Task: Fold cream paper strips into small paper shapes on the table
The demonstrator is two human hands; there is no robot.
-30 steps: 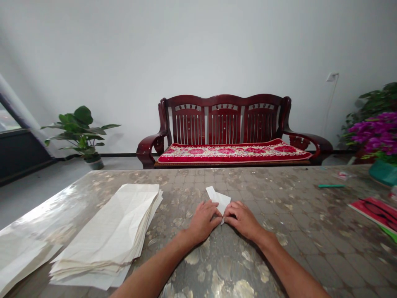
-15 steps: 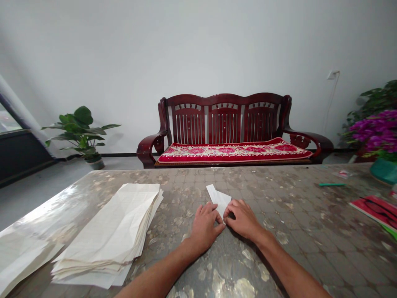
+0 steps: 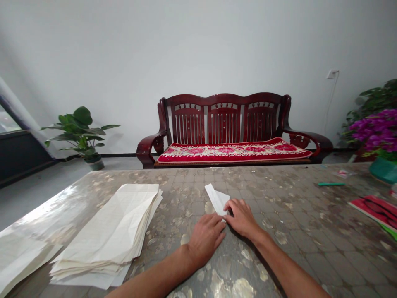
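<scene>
A small white piece of folded paper lies on the table, with a narrow strip sloping to the upper left and a pointed flap on its right. At its lower right edge, my right hand is closed, thumb and index finger gripping the paper. My left hand is closed at the near tip, its fingers bent together and pressed on the paper there. The two hands' fingertips almost meet, and they hide the paper's lower end.
A stack of large paper sheets stands to the left, with more sheets at the table's left edge. On the right are a green pen, a red book with dark glasses on it, and purple flowers in a pot.
My left hand has slid down toward me, from the paper's left side to its near tip, uncovering more of the strip. The right hand has shifted slightly left and stays on the paper.
</scene>
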